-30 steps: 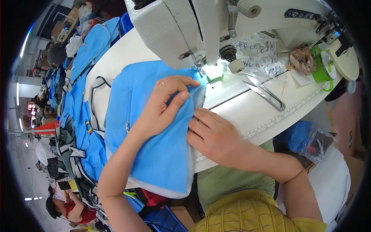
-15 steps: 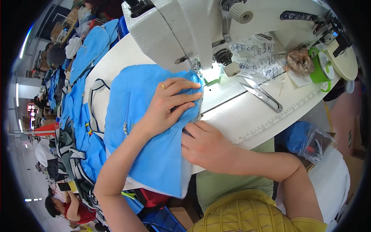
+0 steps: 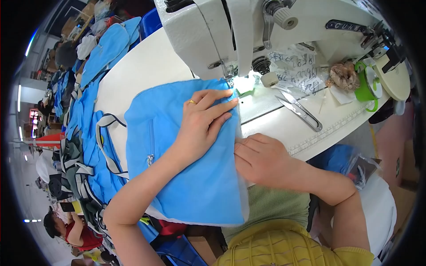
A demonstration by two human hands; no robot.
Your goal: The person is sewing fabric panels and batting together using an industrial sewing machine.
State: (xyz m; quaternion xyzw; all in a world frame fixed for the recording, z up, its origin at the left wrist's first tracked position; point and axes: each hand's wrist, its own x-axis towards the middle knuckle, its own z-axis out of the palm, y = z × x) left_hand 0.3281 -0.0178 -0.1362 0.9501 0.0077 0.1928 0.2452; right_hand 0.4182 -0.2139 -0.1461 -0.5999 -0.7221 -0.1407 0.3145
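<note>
A blue fabric panel [image 3: 199,190] lies across the sewing table, its far right corner under the needle area [image 3: 230,80] of a white sewing machine [image 3: 195,40]. A zipper [image 3: 151,142] with a metal pull runs down the panel's left part. My left hand [image 3: 202,122], with a ring on one finger, rests on the panel with its fingers stretched toward the needle. Nearer to me, my right hand [image 3: 266,162] is closed on the panel's right edge. Its thumb is hidden, and a pale layer shows along that edge.
Thread snips [image 3: 299,111] lie right of the needle beside a printed ruler strip [image 3: 319,135]. Farther right stand a green cup [image 3: 367,86] and a brown bundle in plastic [image 3: 344,76]. Blue pieces and straps [image 3: 104,146] hang at the left. A co-worker in red [image 3: 82,232] sits far left.
The panel and both hands have shifted right in the picture, and the view has shifted slightly too. My right hand has moved outward, and the panel's right edge lies straighter.
</note>
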